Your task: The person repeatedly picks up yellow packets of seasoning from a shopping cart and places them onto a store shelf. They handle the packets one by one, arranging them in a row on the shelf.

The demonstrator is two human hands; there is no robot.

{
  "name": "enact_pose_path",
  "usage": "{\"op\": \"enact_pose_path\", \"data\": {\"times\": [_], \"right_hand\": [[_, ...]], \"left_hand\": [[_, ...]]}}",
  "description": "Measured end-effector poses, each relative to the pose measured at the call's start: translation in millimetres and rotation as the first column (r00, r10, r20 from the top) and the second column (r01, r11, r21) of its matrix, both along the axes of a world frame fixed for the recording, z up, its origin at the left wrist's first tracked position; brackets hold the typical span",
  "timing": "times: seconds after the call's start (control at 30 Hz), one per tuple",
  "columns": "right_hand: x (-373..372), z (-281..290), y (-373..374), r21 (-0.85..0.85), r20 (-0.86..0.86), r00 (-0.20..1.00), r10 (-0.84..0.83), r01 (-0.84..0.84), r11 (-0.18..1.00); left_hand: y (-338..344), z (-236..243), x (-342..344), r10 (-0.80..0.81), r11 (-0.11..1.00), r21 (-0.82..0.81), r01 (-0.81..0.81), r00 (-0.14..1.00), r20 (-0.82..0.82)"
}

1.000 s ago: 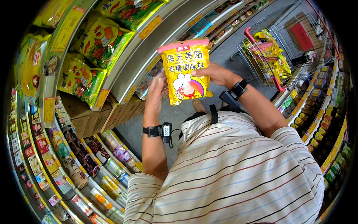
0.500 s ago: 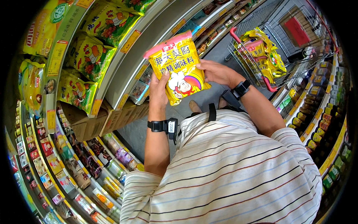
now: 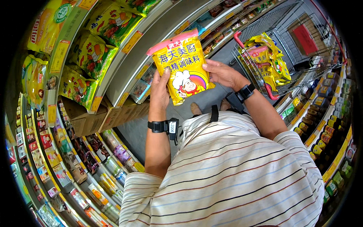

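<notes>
Between my hands I hold up a yellow seasoning packet (image 3: 180, 62) with a pink top band and a cartoon chef on its front. My left hand (image 3: 160, 89) grips its left side, thumb across the front. At the packet's right edge, my right hand (image 3: 226, 74) pinches it, thumb in front; the fingers behind are hidden. The packet is upright with a slight tilt, its printed front facing me. Several similar yellow packets (image 3: 278, 68) lie heaped in the shopping cart (image 3: 269, 90) at the far right.
Left of me, a shelf (image 3: 117, 81) carries green-yellow seasoning bags (image 3: 90, 55), with cardboard boxes (image 3: 89, 121) below. Shelves of small packets (image 3: 53, 155) curve along the lower left. Jars and bottles (image 3: 321, 138) line the right shelf. The cart holds a cardboard box (image 3: 304, 36) with a red patch.
The packet has shifted slightly up and to the right within the picture, still in both hands. My arms stay nearly in place, and the surrounding view has shifted a little.
</notes>
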State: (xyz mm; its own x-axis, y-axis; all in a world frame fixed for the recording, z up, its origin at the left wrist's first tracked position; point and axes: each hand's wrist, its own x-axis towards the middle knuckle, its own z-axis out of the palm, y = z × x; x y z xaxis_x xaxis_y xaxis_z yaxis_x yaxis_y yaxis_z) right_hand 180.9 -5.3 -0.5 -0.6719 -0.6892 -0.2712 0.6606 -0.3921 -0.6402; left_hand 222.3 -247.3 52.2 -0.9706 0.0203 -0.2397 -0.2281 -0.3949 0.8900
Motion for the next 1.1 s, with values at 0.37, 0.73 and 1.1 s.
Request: {"op": "enact_pose_path", "data": {"times": [0.37,0.73,1.1], "right_hand": [[-3.2,6.2,2.7,0.026,-0.015,0.999,0.031,-0.031,0.999],[-4.3,8.1,0.5,0.051,-0.039,0.997,0.065,-0.063,0.997],[-3.8,15.5,-5.3,0.045,-0.069,0.994,0.083,-0.08,0.996]], "left_hand": [[2.4,7.5,6.0,0.054,0.999,0.0,-0.054,0.998,0.033],[0.7,4.6,14.4,0.105,0.994,0.02,-0.106,0.994,0.032],[0.1,8.1,26.6,0.12,0.989,-0.085,-0.119,0.993,-0.002]]}}
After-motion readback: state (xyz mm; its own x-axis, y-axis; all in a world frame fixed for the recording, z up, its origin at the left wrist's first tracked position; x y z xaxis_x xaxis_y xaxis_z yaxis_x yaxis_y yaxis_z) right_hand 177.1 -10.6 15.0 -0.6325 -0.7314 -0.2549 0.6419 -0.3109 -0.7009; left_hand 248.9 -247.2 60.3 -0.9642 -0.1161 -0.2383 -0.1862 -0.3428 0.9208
